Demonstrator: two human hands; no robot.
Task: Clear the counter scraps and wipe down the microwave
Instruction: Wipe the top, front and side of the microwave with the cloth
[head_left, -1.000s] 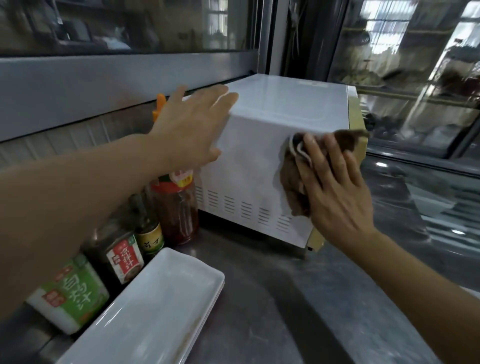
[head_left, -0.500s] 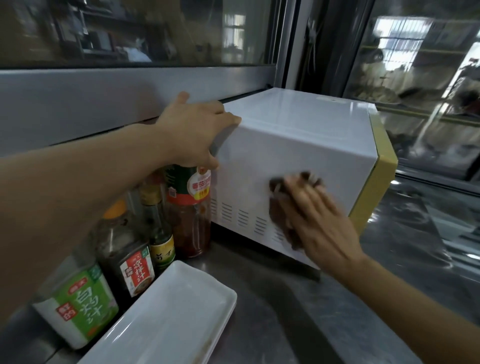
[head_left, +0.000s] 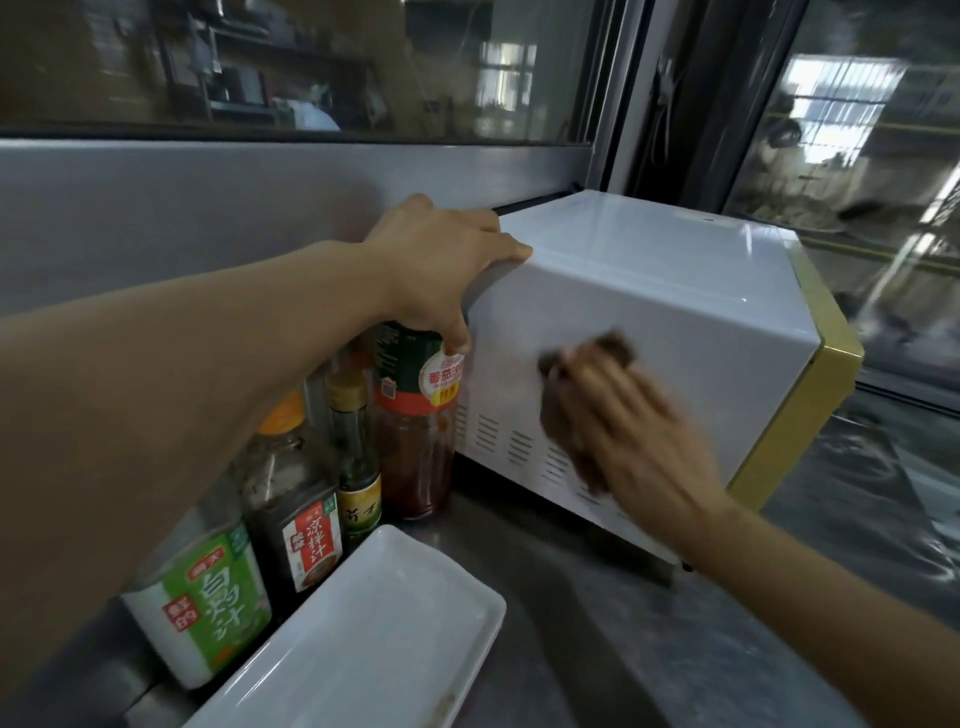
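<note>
Microwave (head_left: 649, 332), white with a yellow front frame, standing at the back corner of the steel table (head_left: 649, 649), turned so its vented side panel faces the camera. Right hand (head_left: 634, 431) flat on that panel, fingers spread and pressing a brown cloth (head_left: 571, 415) against the metal just above the vent slots; blurred, so the exact lie of the fingers hard to tell. Left hand (head_left: 441, 265) hooked over the rear top edge, fingers curled round the corner, bracing the box. Just beside that corner, a red sauce jar (head_left: 415, 431), touching or nearly touching the casing, then a slim green-labelled bottle (head_left: 358, 467), a dark dressing bottle (head_left: 296, 499) and a green-and-white bottle (head_left: 202, 597). Nearer, a white rectangular tray (head_left: 374, 634). Likely risks: a hard sideways push sliding the microwave into the jar and toppling the row; cloth snagging on the slots; damp getting into the vents. Panel glossy, a faint smear visible near the cloth.
</note>
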